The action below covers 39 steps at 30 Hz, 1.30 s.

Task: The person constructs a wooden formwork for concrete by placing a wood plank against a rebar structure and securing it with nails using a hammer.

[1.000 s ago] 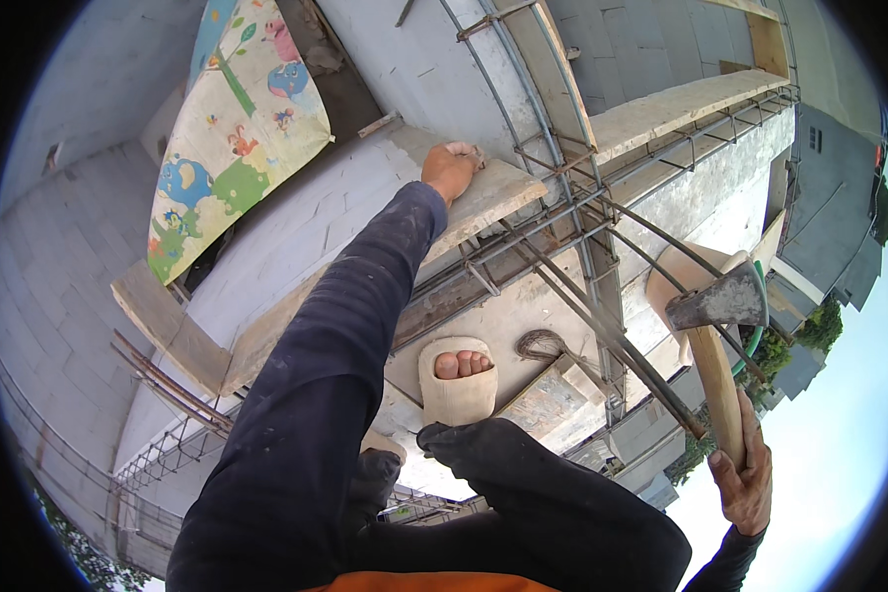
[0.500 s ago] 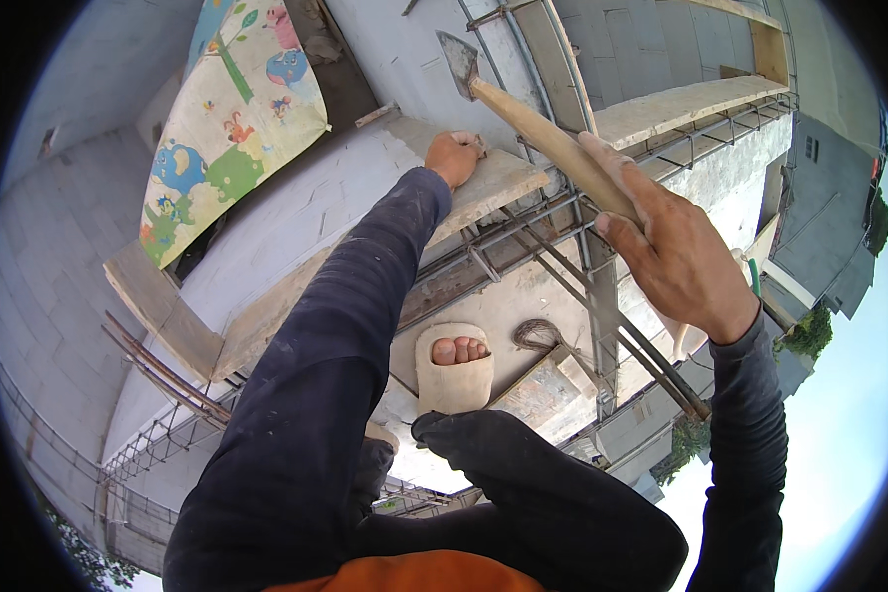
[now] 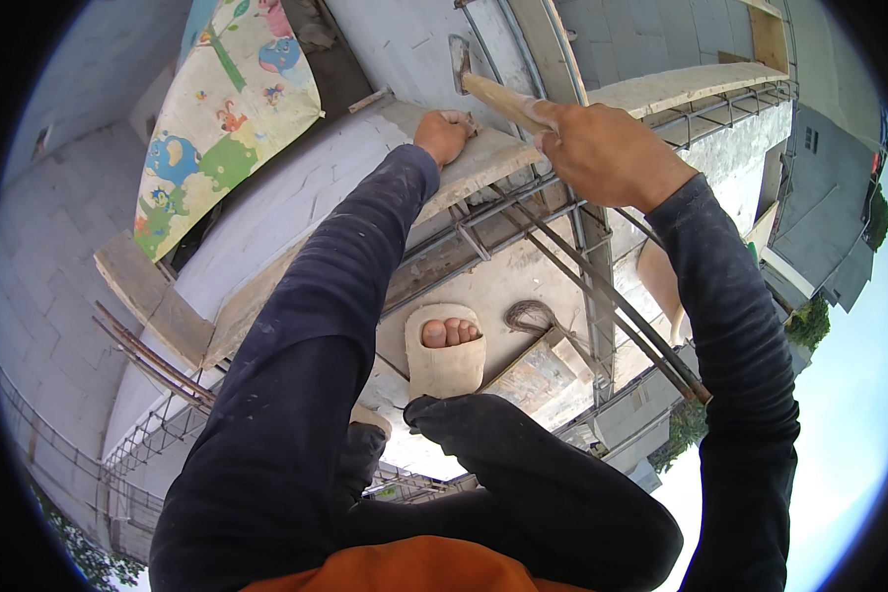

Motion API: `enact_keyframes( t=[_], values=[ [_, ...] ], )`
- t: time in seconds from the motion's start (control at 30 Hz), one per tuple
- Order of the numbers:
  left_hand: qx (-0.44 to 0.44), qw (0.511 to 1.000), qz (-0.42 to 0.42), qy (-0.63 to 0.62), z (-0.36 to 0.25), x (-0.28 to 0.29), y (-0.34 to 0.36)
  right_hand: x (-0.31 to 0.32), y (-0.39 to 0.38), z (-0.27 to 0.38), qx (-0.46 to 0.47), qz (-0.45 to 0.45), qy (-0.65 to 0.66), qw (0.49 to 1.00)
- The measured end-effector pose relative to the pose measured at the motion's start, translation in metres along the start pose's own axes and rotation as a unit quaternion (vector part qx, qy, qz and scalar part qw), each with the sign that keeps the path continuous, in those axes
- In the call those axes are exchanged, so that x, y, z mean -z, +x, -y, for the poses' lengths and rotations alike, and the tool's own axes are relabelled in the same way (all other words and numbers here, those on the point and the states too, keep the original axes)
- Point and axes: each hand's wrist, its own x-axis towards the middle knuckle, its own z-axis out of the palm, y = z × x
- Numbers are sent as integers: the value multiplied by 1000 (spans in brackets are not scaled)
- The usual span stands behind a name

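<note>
My left hand (image 3: 442, 138) is closed at the edge of a pale wooden board (image 3: 492, 155), its fingertips pinched around something too small to make out. My right hand (image 3: 614, 153) grips the wooden handle of a hatchet-like tool, whose metal head (image 3: 460, 64) is raised just above and beyond my left hand, in front of a white wall in the view. Beneath both forearms run bars of a steel rebar cage (image 3: 572, 259) along the board.
A cartoon-printed sheet (image 3: 225, 133) hangs at upper left. Below, my sandalled foot (image 3: 444, 360) rests on a ledge beside a coil of wire (image 3: 530, 316). Bent rebar ends (image 3: 148, 360) stick out at left; rooftops, trees and sky show at right, beyond the edge.
My right hand swung the tool up from low at the right to above the board and has since moved further up and left. My left hand stays at the board, slightly higher in view.
</note>
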Motion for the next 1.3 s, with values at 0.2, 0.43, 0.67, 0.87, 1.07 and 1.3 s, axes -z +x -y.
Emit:
enact_keyframes(
  t=[0.2, 0.43, 0.67, 0.87, 1.07, 1.3],
  values=[
    [20, 1000, -7, 16, -3, -3, 1, -8, 3, -7, 27, 3, 15, 1000],
    [10, 1000, -6, 1, 7, 5, 2, 1, -3, 12, -11, -13, 45, 999],
    [12, 999, 5, 31, 1, 1, 1, 11, -4, 6, -38, -5, 68, 997],
    [32, 999, 2, 33, 0, 1, -2, -8, -8, 17, -64, -64, 156, 984],
    [29, 998, -9, 53, -3, -4, 0, -6, -7, -5, -32, -21, 102, 994],
    [45, 998, -2, 38, 5, -2, 2, -2, -14, 10, -66, -26, 130, 989]
  ],
)
